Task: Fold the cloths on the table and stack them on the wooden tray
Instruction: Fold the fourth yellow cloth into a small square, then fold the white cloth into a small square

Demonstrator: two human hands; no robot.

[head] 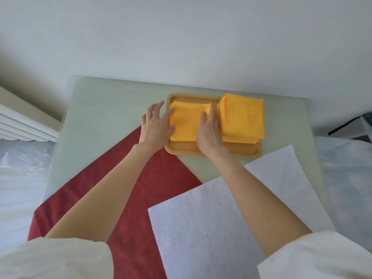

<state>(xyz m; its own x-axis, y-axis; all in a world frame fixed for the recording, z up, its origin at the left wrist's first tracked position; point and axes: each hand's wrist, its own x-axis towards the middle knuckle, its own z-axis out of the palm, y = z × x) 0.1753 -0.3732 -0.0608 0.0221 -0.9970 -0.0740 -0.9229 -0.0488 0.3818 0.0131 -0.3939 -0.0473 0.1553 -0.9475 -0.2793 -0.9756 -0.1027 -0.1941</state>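
A wooden tray (211,152) lies at the far middle of the table. Two piles of folded yellow cloths sit in it: a low one (187,121) on the left and a taller one (244,117) on the right. My left hand (156,125) touches the low pile's left edge with straight, spread fingers. My right hand (209,133) rests flat on that pile's right side. A dark red cloth (128,198) lies spread on the near left of the table. A white cloth (203,218) lies flat at the near right, partly over the red one.
The table (104,105) is pale green, set against a white wall. A second white sheet (281,174) lies right of the tray's front. Clear plastic sheeting (346,178) covers the area right of the table, and a white radiator (22,125) stands at the left.
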